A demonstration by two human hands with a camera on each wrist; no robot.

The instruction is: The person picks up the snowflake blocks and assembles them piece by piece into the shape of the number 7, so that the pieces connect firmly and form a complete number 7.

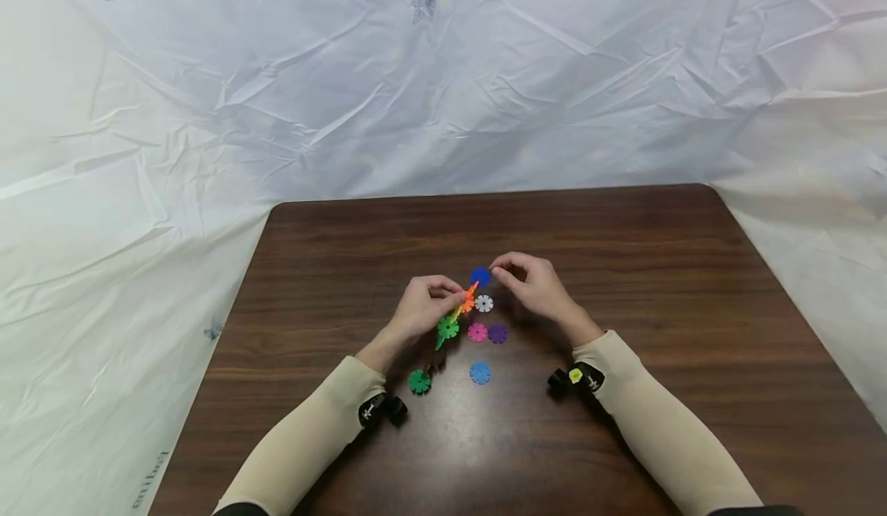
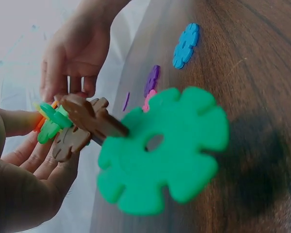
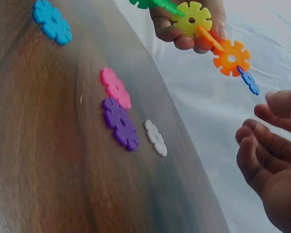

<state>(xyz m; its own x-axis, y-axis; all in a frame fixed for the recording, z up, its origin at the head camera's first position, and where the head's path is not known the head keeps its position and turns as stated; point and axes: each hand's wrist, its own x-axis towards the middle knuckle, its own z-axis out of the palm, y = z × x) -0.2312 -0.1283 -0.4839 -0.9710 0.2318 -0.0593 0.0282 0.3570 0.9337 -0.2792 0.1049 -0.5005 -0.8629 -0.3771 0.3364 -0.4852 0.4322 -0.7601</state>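
Observation:
A chain of slotted, flower-shaped plastic discs hangs from my left hand (image 1: 426, 304), which pinches it near the orange discs (image 3: 233, 47). Along the chain come a yellow disc (image 3: 202, 19), light green discs (image 1: 448, 331), brown discs (image 2: 85, 114) and, at the near end, a dark green disc (image 2: 189, 131). At the far end a blue disc (image 3: 250, 83) is joined to an orange one. My right hand (image 1: 533, 285) is beside that blue disc, fingers loosely bent; in the right wrist view a small gap separates its fingertips from the disc, and nothing is in it.
Loose discs lie flat on the dark wooden table (image 1: 333, 269): white (image 3: 155, 137), pink (image 3: 115, 88), purple (image 3: 119, 124) and light blue (image 1: 480, 366). Pink and purple lie side by side. A creased pale sheet (image 1: 485, 115) hangs behind the table's far edge.

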